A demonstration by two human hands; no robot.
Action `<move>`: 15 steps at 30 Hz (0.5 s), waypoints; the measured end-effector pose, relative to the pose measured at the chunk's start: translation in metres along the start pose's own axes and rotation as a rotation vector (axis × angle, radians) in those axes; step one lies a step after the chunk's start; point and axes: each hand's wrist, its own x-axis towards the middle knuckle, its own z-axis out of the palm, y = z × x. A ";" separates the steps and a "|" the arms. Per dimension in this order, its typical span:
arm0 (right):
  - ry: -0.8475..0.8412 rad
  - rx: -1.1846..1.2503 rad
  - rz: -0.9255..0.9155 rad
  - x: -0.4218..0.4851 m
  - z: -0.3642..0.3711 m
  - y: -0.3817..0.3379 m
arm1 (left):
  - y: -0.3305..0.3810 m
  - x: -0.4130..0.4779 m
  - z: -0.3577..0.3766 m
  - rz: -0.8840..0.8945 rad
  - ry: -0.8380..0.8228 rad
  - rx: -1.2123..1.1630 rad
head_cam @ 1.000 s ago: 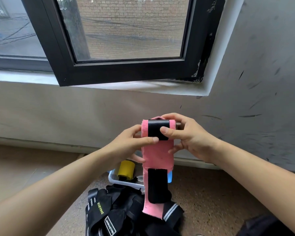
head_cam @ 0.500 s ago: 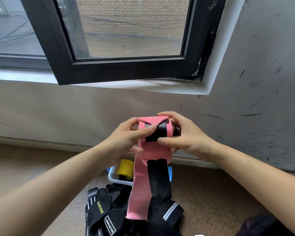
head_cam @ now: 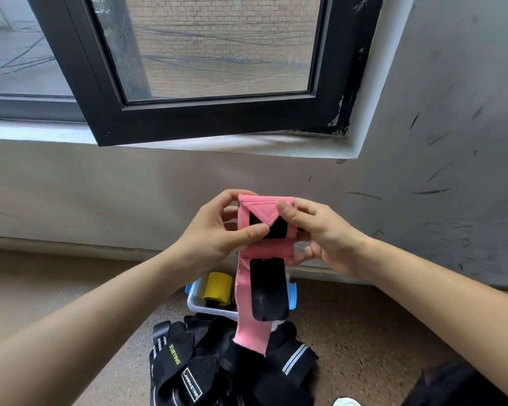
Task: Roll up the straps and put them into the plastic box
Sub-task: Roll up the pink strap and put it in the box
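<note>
Head view. The pink strap (head_cam: pixel 242 291) is held up in front of the wall below the window, between the two hands. The left hand (head_cam: pixel 217 232) pinches the strap's left edge, with its thumb pressed on the black patch of the folded top. The right hand (head_cam: pixel 326 238) grips the right edge, with its thumb on the upper right corner and its fingers curled behind. Both hands are thus closed on the strap, and neither is free.

The folded top forms a short bundle whose axis runs left to right, from one hand to the other. The free length hangs straight down from it, so the strap's long axis is vertical. A second black fastening patch (head_cam: pixel 269 291) lies on the hanging part, facing the camera. The tail ends just above a heap of black straps (head_cam: pixel 217 367) on the floor (head_cam: pixel 364 332).

The plastic box (head_cam: pixel 195 306) stands on the floor directly beneath the hands, close to the wall and partly hidden by the hanging tail. A yellow roll (head_cam: pixel 217 288) lies inside it at the left.

Rolling appears barely begun, with most of the strap's length unwound. Winding would draw the tail upward toward the hands. The finished roll would then go straight down, and the left hand seems slightly nearer to the box's open part.
</note>
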 end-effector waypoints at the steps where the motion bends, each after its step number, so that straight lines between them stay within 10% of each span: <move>1: 0.011 0.018 -0.020 0.000 0.001 0.001 | 0.000 -0.001 -0.001 0.021 -0.015 0.014; 15: 0.057 -0.036 -0.240 0.005 0.000 0.007 | 0.023 -0.005 -0.007 -0.225 -0.102 0.156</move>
